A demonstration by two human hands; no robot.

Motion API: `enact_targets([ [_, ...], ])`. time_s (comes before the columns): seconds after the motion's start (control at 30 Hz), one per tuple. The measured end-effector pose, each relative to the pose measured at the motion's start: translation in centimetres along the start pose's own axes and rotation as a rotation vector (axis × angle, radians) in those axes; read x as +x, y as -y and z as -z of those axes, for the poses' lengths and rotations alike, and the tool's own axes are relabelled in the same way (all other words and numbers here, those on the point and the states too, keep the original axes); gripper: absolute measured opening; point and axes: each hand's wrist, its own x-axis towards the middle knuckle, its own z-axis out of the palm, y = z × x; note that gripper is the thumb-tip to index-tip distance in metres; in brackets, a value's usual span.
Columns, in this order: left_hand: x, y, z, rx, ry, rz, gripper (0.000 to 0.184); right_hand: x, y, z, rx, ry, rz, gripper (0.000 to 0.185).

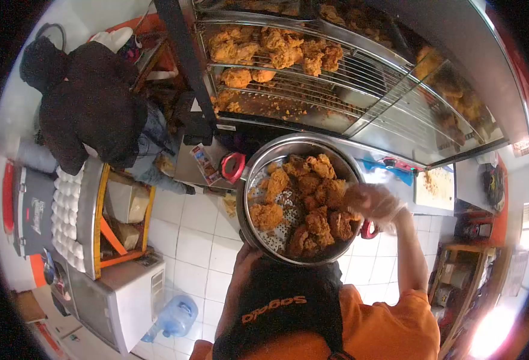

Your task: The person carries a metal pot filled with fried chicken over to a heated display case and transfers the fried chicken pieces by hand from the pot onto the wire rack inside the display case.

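Head view: right hand (375,203) blurred near chicken (318,223), left hand (249,257) mostly hidden; can't tell fingers' (357,198) state

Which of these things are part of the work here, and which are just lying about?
In use:
metal pot, left hand at its side
fried chicken pieces in it, gloved right hand at them
glass cabinet holding more chicken, probably

Apparently just about:
blue water bottle on the floor
printed card or packet near the pot

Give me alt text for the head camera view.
Fried chicken fills much of a metal pot; a clear-gloved right hand hovers at its edge, the left hand at its near side, before a display cabinet holding more chicken.
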Motion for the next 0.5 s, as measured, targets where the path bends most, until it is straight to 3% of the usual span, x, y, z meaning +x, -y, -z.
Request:
enact_targets([
  [0.1,0.4,0.6,0.7,0.051,0.009,-0.043,0.056,0.8,0.5,1.2,1.168,-0.164,-0.08,0.038],
  [0.23,0.9,1.4,1.4,0.068,-0.058,0.003,0.053,3.0,1.6,1.6,1.661,-0.235,0.144,0.055],
  [0.27,1.0,1.6,1.4,0.059,-0.069,0.016,0.051,3.5,2.0,1.8,1.781,-0.169,0.286,0.066],
  [0.37,-0.8,-0.9,-1.7,-0.054,-0.055,-0.019,0.049,4.3,5.3,3.8,1.704,-0.227,0.594,0.079],
  [0.5,0.1,1.1,0.7,0.067,0.021,-0.032,0.055,7.6,7.9,6.3,1.507,-0.594,0.688,0.077],
])
